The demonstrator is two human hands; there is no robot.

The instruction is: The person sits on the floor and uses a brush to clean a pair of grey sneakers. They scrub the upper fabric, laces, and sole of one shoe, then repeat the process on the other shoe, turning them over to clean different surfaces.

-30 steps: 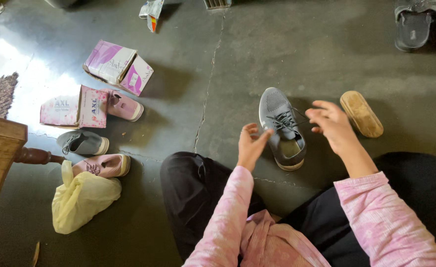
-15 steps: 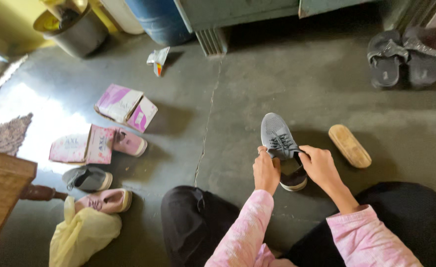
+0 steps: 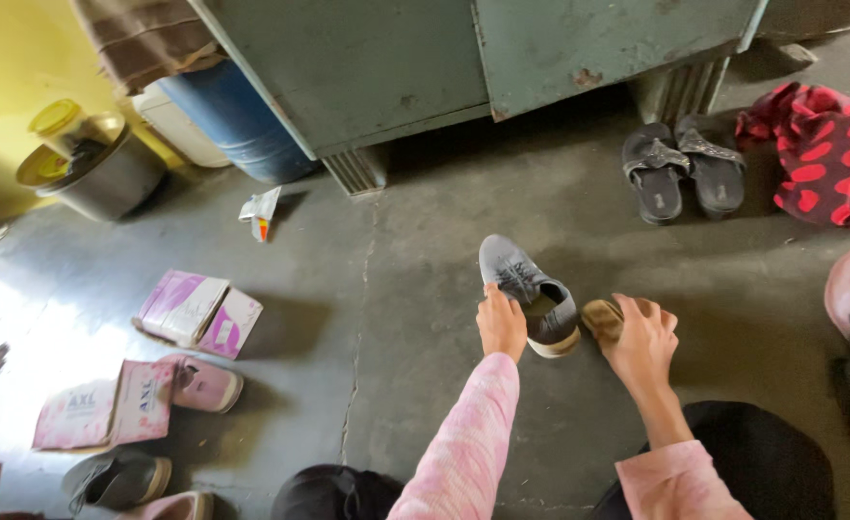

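Note:
My left hand point(image 3: 502, 325) grips the side of a grey lace-up sneaker point(image 3: 529, 289) and holds it tilted on the concrete floor in front of me. Just right of the sneaker's heel, my right hand point(image 3: 644, 339) is closed over a tan oval brush-like object point(image 3: 602, 320). Only the left end of that object shows from under my fingers. Both arms are in pink sleeves, and my knees in black trousers sit at the bottom edge.
Black sandals point(image 3: 683, 171) and a red patterned cloth point(image 3: 824, 154) lie at the back right by a green metal cabinet point(image 3: 425, 58). Pink shoe boxes point(image 3: 198, 310), a pink shoe point(image 3: 205, 382) and a grey shoe point(image 3: 117, 478) sit left. A blue barrel point(image 3: 237, 120) and pot point(image 3: 102, 178) stand far left.
My left hand reached forward and took hold of the grey sneaker. My right hand moved off the sneaker and closed on the tan object, now nearer the shoe. The view tilted up.

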